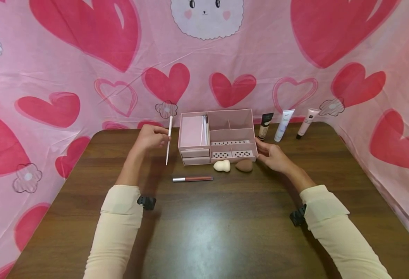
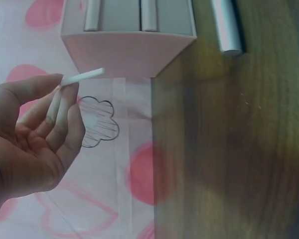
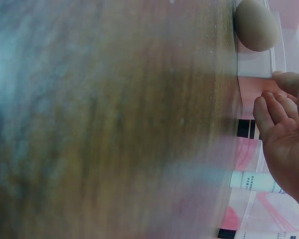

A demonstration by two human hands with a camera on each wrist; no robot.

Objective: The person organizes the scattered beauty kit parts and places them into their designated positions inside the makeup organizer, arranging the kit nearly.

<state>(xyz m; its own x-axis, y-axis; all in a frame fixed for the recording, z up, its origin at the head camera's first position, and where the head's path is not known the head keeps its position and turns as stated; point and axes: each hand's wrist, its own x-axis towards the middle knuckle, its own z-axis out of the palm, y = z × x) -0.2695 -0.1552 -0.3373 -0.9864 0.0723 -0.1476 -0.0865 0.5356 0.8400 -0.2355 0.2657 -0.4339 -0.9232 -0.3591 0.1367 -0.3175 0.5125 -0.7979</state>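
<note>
My left hand (image 1: 152,136) pinches a slim white makeup brush (image 1: 169,141) between thumb and fingertips, just left of the pink organizer (image 1: 195,130). The brush is nearly upright, its thin end downward; in the left wrist view one white end (image 2: 89,74) sticks out past the fingertips. My right hand (image 1: 273,155) rests at the organizer's right side, fingers along the wall and thumb by the front corner. In the right wrist view the right hand's fingers (image 3: 274,112) are loosely bent beside that wall. More slender brushes (image 1: 204,130) lie in the organizer's left part.
In front of the organizer lie a cream sponge (image 1: 222,166), a brown sponge (image 1: 244,166) and a lip gloss tube (image 1: 192,179). To its right stand a black-and-beige tube (image 1: 265,126), a white tube (image 1: 284,125) and a pink tube (image 1: 307,123). A heart-print cloth (image 1: 197,54) hangs behind.
</note>
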